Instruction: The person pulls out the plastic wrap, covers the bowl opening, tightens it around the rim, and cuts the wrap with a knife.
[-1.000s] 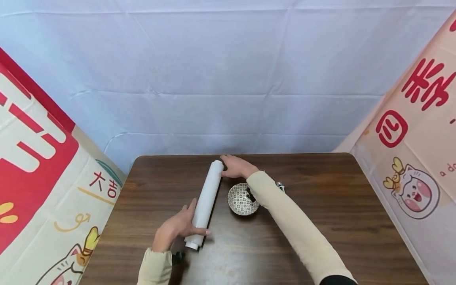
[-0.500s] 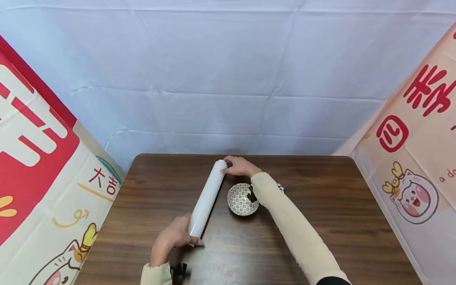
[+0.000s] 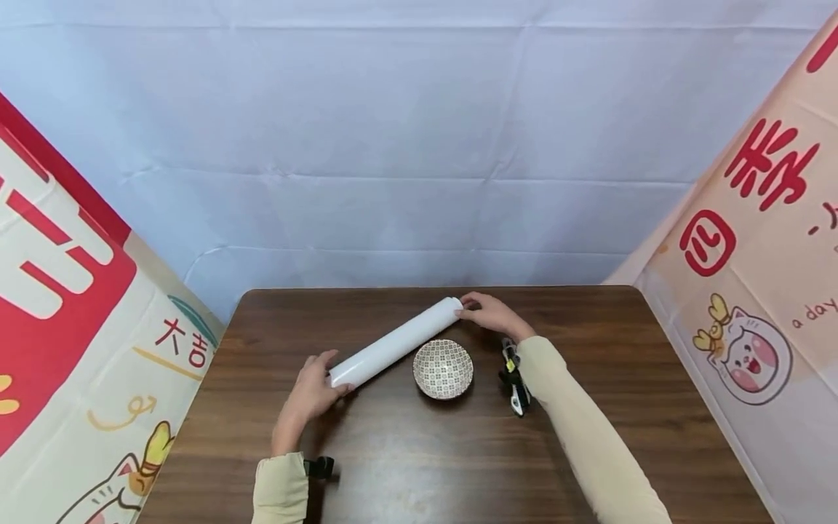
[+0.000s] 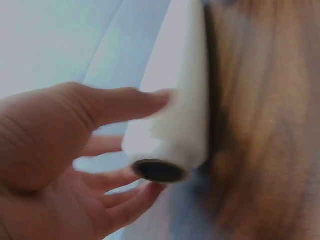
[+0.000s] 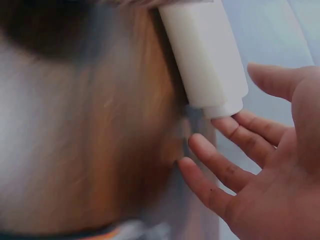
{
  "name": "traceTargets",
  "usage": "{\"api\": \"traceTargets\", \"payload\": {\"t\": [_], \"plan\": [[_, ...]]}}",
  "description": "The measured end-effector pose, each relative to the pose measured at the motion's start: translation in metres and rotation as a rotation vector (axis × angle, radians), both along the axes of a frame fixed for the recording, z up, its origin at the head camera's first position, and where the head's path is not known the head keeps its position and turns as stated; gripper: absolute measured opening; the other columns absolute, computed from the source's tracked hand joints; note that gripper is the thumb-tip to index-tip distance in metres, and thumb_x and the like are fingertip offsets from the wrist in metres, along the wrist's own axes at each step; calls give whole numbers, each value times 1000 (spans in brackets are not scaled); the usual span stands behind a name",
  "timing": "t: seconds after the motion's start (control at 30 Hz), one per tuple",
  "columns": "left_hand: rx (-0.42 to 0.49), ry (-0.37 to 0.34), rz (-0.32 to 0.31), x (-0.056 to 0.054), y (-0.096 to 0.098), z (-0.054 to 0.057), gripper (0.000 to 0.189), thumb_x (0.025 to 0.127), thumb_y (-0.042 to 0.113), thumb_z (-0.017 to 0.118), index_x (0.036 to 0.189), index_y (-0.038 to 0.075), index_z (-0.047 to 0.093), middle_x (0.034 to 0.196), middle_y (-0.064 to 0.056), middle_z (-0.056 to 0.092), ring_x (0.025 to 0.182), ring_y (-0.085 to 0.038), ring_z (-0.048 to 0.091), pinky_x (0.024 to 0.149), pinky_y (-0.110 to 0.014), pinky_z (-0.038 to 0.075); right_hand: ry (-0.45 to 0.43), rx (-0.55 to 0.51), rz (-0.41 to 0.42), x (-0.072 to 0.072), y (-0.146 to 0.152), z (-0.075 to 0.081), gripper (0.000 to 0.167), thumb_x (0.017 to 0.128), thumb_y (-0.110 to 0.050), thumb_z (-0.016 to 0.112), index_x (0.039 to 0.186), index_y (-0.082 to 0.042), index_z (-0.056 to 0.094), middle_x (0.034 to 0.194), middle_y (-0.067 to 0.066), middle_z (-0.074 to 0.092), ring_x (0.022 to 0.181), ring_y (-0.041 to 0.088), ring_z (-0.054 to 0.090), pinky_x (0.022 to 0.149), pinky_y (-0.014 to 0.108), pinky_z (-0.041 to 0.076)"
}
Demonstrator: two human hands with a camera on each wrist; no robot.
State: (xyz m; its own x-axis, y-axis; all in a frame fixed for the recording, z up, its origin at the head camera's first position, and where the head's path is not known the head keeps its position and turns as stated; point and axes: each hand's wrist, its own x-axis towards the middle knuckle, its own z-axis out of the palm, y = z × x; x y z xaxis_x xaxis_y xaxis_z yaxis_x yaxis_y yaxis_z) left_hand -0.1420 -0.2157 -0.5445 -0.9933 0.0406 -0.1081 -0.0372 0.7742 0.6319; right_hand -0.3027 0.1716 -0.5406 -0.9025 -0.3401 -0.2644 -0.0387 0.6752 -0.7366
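Observation:
A long white roll of plastic wrap (image 3: 396, 343) lies slanted across the table, with a dark hollow core showing in the left wrist view. My left hand (image 3: 313, 386) holds its near left end; the thumb (image 4: 150, 102) lies over the roll and the fingers (image 4: 127, 207) reach beneath. At the far right end is my right hand (image 3: 494, 314). In the right wrist view its fingers (image 5: 250, 142) are spread, some touching the roll's end, and its thumb stands apart. Just below the roll sits a patterned bowl (image 3: 443, 370).
A slim tool with a pale, shiny end (image 3: 519, 402) lies right of the bowl, partly covered by the black wrist camera (image 3: 508, 376); its kind is unclear. The brown wooden table (image 3: 419, 466) meets a pale cloth backdrop (image 3: 393, 182) behind, with printed cloths at both sides.
The roll has swung clockwise: its far end moved right with my right hand, and its near end moved left and away with my left hand. The bowl is now uncovered.

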Motion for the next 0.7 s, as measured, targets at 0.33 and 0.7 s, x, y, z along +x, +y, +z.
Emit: {"api": "traceTargets", "payload": {"t": [0.33,0.7], "plan": [[131,-148,129,11,-1,-6,108,85,36,89,160,-9,25,112,-18,61,92,-24,60,80,-34,49,-85,-124,-43,28,18,-9,60,105,-41,63,150,-3,52,158,24,48,123,37,67,103,48,58],[169,-49,156,-26,8,-15,88,94,36,80,160,-1,36,122,-20,67,103,-29,66,90,-46,55,27,-46,-225,38,36,-13,42,105,-35,63,123,2,71,104,18,71,83,20,59,73,30,47]]}}
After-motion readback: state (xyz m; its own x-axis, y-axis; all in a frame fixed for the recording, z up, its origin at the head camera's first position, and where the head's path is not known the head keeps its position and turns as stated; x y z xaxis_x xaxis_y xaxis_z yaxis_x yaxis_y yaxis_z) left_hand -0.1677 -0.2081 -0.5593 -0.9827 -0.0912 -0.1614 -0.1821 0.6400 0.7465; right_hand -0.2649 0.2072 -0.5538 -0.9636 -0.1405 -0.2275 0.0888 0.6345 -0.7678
